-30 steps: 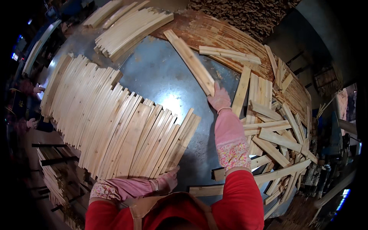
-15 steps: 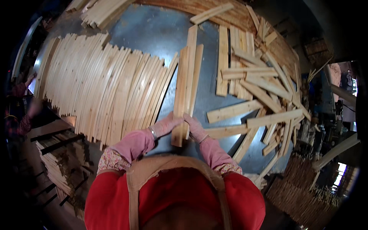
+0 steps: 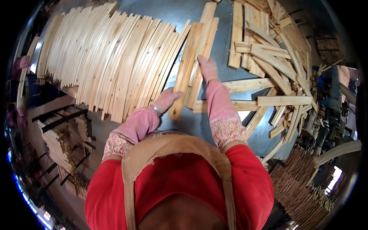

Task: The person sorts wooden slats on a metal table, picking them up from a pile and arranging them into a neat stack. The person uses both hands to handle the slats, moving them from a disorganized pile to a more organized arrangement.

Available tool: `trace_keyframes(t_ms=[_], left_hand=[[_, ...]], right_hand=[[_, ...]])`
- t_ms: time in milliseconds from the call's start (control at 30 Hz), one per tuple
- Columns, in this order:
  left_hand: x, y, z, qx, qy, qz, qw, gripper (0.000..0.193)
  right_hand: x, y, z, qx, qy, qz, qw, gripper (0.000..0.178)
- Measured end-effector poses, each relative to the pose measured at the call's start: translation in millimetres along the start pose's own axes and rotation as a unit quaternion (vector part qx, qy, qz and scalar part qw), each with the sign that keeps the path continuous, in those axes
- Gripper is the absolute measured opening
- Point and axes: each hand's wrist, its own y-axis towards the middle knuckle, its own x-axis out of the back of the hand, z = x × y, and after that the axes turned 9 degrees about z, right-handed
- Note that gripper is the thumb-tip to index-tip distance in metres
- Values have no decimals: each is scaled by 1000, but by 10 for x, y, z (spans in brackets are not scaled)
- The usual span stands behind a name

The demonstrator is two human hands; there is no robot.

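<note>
In front of me three long pale wooden boards lie partly over one another, slanting away. My left hand (image 3: 166, 100), in a pink glove, grips the left edge of the leftmost wooden board (image 3: 186, 65) near its close end, thumb on top. Farther up, my gloved right hand (image 3: 208, 69) is closed on the right edge of the other wooden boards (image 3: 207, 34), its thumb on their upper face; its other fingers are partly hidden. To the left a wide row of narrow wooden strips (image 3: 111, 57) lies side by side, close to the leftmost board.
A jumbled heap of wooden boards (image 3: 274, 63) covers the table's right side. The blue-grey metal table (image 3: 168, 15) shows between boards. Below its left edge stands a stack of boards (image 3: 59, 138); stacked wood (image 3: 299, 184) stands at lower right. Another person's hand (image 3: 25, 61) shows at far left.
My right hand has moved up along the boards, away from my left hand. The boards have spread apart, the leftmost one parting from the others. The whole view has shifted.
</note>
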Motion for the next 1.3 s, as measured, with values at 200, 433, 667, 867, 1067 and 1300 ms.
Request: trace_keyframes(t_ms=[200,433,667,867,1067,1300], left_hand=[[-195,-565,-524,35,107,-141,984,59],[-174,-853,-290,-4,399,-267,877,53],[5,-788,-90,-150,529,-298,781,58],[351,-703,137,-210,470,-277,811,44],[771,-865,-76,-166,-16,-203,965,37],[857,-775,136,-248,116,-235,933,32]], right_hand=[[-15,100,-95,-5,-24,7,1000,70],[-388,-974,-55,-70,-39,64,995,95],[-676,-1288,-193,-39,-8,121,992,94],[-593,-720,308,10,-64,123,990,86],[-87,-1023,106,88,-149,345,923,97],[1212,-1588,-1658,223,-509,155,817,92]])
